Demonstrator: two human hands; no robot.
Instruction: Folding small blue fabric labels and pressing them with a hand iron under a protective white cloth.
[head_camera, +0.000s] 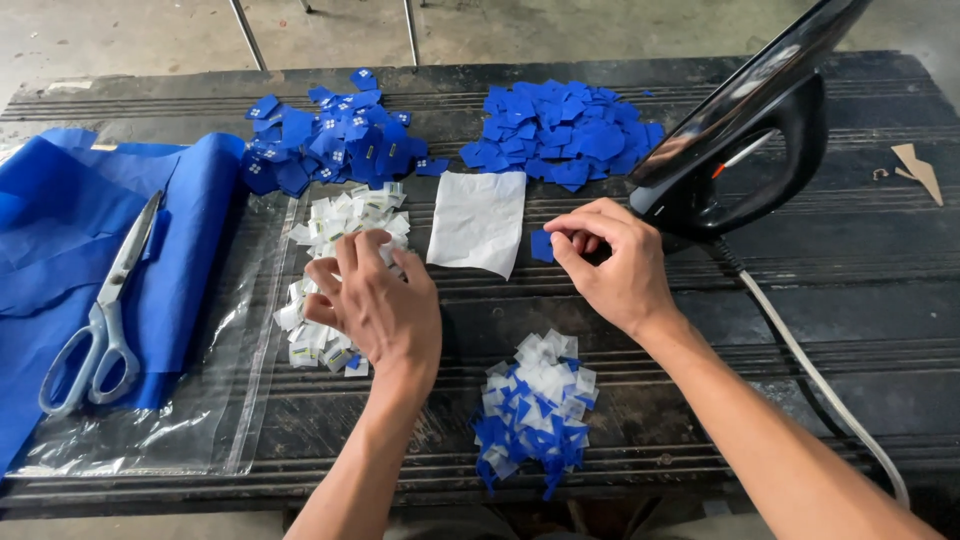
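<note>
Head view shows the left hand (375, 300) palm down at nine o'clock, fingers curled into the white tags (340, 270) without a clear pinch, while the right hand (610, 262) at center has thumb and fingertips clamped on a blue patch (542, 245) just right of the white cloth (480, 220). The iron (745, 150) crowds the right hand at two o'clock, its cord (820, 380) trailing to five o'clock; scissors (100, 320) lie well apart near the left edge, and bare table (860, 270) opens between the hands.

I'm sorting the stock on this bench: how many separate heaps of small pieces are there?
4: blue heap with white marks back left, plain blue heap back centre, white heap under the left hand, mixed heap near front. None seems hidden.
</note>
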